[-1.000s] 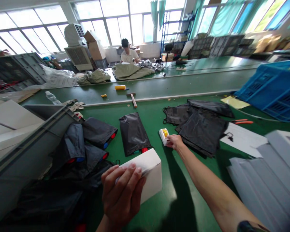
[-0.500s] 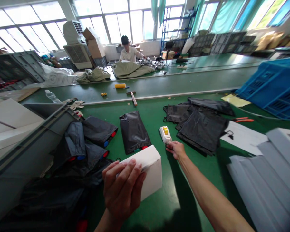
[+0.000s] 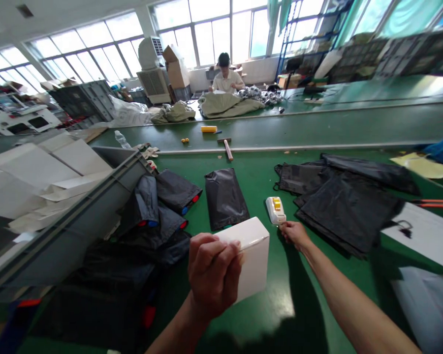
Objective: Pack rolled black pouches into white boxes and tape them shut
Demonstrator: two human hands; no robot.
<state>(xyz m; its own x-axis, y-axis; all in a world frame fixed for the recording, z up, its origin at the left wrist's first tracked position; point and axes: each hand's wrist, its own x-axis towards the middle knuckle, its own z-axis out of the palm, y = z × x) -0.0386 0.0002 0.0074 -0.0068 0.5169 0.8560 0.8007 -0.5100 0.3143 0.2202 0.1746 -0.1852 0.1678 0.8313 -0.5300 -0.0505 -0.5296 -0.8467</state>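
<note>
My left hand (image 3: pixel 214 278) is closed around a small white carton (image 3: pixel 256 263), held tilted above the table. A shiny strip that looks like clear tape runs along the carton's upper edge. To its right, a white tape dispenser with a yellow core (image 3: pixel 275 210) lies on the green table (image 3: pixel 280 305). The fingers of my right hand (image 3: pixel 295 235) are pinched at the dispenser's near end, on what appears to be the tape's end; the tape itself barely shows. Just beyond the carton lies a filled black drawstring pouch (image 3: pixel 227 199).
More filled black pouches (image 3: pixel 177 189) lie at left, beside a grey crate (image 3: pixel 84 216) of white cartons. Flat black pouches (image 3: pixel 347 206) are piled at right, near a white sheet (image 3: pixel 424 233). A hammer (image 3: pixel 228 150) lies farther back. Across the tables sits a person (image 3: pixel 227 81).
The view has turned left, so things appear farther right. The carton has tilted a little in my left hand. My right hand stays pinched at the dispenser's near end.
</note>
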